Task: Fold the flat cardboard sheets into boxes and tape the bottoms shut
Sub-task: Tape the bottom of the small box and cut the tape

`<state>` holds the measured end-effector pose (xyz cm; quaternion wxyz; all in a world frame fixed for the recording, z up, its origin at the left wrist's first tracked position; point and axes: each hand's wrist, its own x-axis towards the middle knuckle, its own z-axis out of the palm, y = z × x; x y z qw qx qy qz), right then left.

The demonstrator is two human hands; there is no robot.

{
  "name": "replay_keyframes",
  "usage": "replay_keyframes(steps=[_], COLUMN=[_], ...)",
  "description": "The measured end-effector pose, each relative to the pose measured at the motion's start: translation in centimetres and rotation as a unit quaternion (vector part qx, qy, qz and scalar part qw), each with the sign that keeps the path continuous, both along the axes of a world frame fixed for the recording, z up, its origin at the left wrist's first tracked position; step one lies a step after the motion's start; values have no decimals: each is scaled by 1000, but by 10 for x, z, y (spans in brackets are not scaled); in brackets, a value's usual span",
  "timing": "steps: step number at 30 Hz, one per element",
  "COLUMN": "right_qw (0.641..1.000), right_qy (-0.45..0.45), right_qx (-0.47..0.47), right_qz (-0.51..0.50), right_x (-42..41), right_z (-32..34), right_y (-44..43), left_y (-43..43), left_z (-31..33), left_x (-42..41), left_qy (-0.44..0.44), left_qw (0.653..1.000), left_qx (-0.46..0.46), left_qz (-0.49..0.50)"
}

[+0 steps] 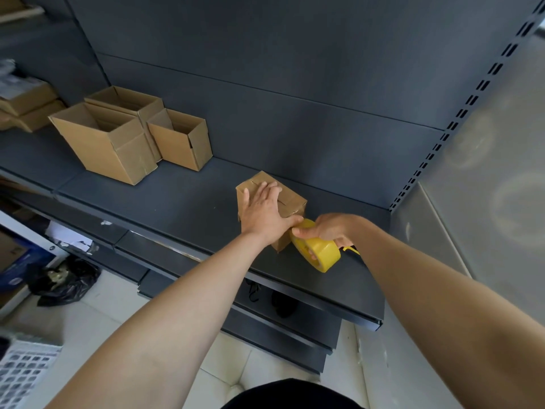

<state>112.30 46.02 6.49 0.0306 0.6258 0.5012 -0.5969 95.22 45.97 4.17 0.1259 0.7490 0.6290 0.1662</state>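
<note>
A small cardboard box (290, 199) stands upside down on the dark shelf (188, 202), its folded bottom flaps facing up. My left hand (265, 211) lies flat on those flaps with the fingers spread, pressing them down. My right hand (327, 228) grips a yellow tape dispenser (317, 250) held against the box's near right side. Three finished boxes (112, 143) stand open side up at the shelf's back left.
The shelf's front edge (295, 278) runs diagonally below my hands, with lower shelves beneath it. A black bag (65, 278) and a blue carton (14, 261) lie on the floor at left. More cardboard boxes (26, 104) are stacked at far left.
</note>
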Motion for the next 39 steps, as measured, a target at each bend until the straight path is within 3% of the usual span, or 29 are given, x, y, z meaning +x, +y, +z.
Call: replay_keyframes(steps=[6,12,16,23,29,31,34,37,39], right_qw=[988,991,997,979,964,966,968,970,968], right_qy=[138,115,44,173,221,216,207,202,208], right_qx=[-50,-18,22,-51,-23,-15,-9,-10,-17], right_qz=[-42,-66,-66,-90,-147,-144,-141,-138,-136], right_x=[12,-1,-9,-4,-10,-12,-15,-17,-18], right_z=[-2,-1,-7,-13,-17,-16,-15,-15,-15], right_y=[-7,-5,-9,-18,-18,-16,-12,-10,-9], left_y=[7,7,11,17,15,13,-3,-32,-48], left_z=[1,4,11,11,3,5,9,1,-8], left_x=[-3,-1,-8,-15,-6,-7,-8,-7,-4], left_qy=[36,62,1,33,79,53,-71,-164,-222], left_qw=[999,997,998,998,996,998,996,972,960], left_qx=[8,12,-43,-44,22,8,43,154,102], left_qz=[-21,-34,-39,-35,-31,-37,-25,72,137])
